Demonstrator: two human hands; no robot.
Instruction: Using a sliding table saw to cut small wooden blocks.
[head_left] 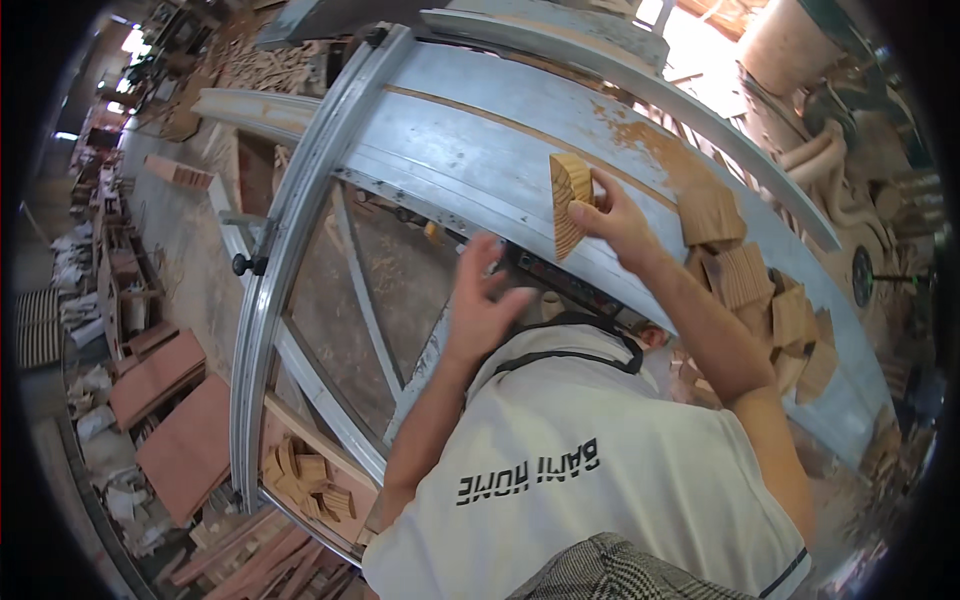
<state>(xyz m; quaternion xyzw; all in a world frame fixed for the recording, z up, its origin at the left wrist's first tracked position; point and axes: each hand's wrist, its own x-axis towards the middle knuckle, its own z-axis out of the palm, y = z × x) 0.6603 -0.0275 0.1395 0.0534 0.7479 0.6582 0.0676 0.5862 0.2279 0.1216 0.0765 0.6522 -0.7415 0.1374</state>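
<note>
My right hand (615,222) grips a wooden block (566,205) by its right side, fingers and thumb closed round it. The block has striped end grain and one curved face, and it is held over the metal machine table (450,130). My left hand (484,305) holds nothing; its fingers are spread, at the table's near edge beside a dark control panel (560,277). Several similar wooden blocks (740,275) lie heaped on the table to the right of my right forearm.
A long metal rail frame (290,220) runs down the left side. Cut wooden pieces (300,475) lie in a wooden box beneath it. Stacked reddish boards (185,445) stand on the floor at left. Sawdust (640,130) covers part of the table, and a metal bar (700,120) borders its far side.
</note>
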